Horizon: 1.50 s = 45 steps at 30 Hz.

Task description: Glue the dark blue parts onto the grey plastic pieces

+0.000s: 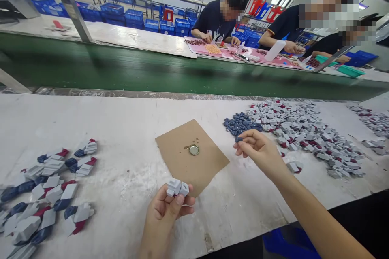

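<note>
My left hand (170, 206) is closed around a light grey blocky plastic part (177, 187), held above the near corner of a brown cardboard sheet (179, 166). Between the thumb and fingers of my right hand (258, 149) is a small dark blue plastic piece (238, 139). That hand is just in front of a pile of similar dark blue pieces (240, 123). On the cardboard lies a metal bottle cap (194, 150), with small brownish spots beside it. A large heap of grey and dark red parts (304, 125) spreads to the right of the blue pile.
Assembled grey, blue and red pieces (48, 186) lie at the left of the white table (121, 121). Beyond it runs a green conveyor belt (136, 68). Several people work across from me, near a white squeeze bottle (275, 50) and teal trays (351, 71).
</note>
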Each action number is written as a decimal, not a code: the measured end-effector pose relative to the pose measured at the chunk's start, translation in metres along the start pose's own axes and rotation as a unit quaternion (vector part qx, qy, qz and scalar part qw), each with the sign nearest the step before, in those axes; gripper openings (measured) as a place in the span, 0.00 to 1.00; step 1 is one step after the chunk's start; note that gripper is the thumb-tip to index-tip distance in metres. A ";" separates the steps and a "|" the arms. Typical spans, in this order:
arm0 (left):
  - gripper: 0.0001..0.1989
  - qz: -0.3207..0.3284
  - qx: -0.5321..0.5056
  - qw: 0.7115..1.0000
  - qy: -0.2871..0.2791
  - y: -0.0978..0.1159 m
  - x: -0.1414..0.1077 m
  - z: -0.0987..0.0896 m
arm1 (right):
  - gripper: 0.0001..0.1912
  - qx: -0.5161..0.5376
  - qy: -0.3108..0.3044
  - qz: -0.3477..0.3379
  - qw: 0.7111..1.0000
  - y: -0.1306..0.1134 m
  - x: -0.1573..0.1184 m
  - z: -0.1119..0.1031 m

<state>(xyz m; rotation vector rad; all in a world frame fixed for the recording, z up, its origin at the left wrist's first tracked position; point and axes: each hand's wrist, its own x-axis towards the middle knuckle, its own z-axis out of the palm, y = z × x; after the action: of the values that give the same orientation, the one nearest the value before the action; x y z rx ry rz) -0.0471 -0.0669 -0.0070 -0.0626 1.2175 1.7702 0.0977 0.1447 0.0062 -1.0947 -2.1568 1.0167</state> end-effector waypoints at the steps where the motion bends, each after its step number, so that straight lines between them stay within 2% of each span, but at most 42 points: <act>1: 0.14 0.001 0.000 1.000 -0.003 0.000 0.000 0.000 | 0.08 0.061 -0.027 0.012 0.998 -0.008 -0.004 0.009; 3: 0.13 0.004 -0.001 1.000 -0.010 0.000 -0.001 0.000 | 0.13 0.130 -0.077 0.021 0.988 -0.019 -0.012 0.025; 6: 0.12 0.008 -0.002 1.000 -0.023 0.000 -0.002 -0.002 | 0.11 0.151 -0.135 0.031 0.979 -0.025 -0.018 0.043; 9: 0.11 0.005 0.000 1.000 -0.031 -0.001 -0.002 -0.002 | 0.10 0.122 -0.096 0.012 0.988 -0.026 -0.015 0.054; 13: 0.11 0.002 -0.001 0.999 -0.032 0.000 -0.002 -0.003 | 0.09 0.041 -0.016 -0.077 0.996 -0.031 -0.006 0.067; 18: 0.11 -0.010 -0.010 1.000 -0.027 -0.001 -0.002 -0.005 | 0.10 -0.026 -0.038 -0.152 0.987 -0.033 -0.003 0.084; 24: 0.11 0.010 -0.008 1.000 -0.011 -0.005 0.000 -0.006 | 0.07 -0.126 -0.001 -0.230 0.965 -0.031 -0.003 0.085; 28: 0.12 0.001 -0.013 1.000 -0.009 -0.005 0.000 -0.007 | 0.06 -0.113 -0.002 -0.216 0.970 -0.030 -0.003 0.083; 33: 0.11 -0.004 -0.006 1.000 -0.017 -0.005 0.000 -0.008 | 0.17 -0.084 -0.032 -0.220 0.971 -0.032 -0.003 0.084; 36: 0.11 0.001 0.002 1.000 -0.019 -0.006 0.001 -0.009 | 0.14 -0.090 -0.040 -0.226 0.969 -0.031 -0.002 0.082; 45: 0.10 0.008 -0.008 1.000 -0.021 -0.004 0.000 -0.007 | 0.13 -0.225 -0.018 -0.334 0.915 -0.023 0.000 0.084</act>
<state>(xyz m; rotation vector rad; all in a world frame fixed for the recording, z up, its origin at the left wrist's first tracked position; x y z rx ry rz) -0.0474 -0.0720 -0.0138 -0.0244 1.1770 1.7870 0.0276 0.1032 -0.0245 -0.4188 -2.5836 0.2323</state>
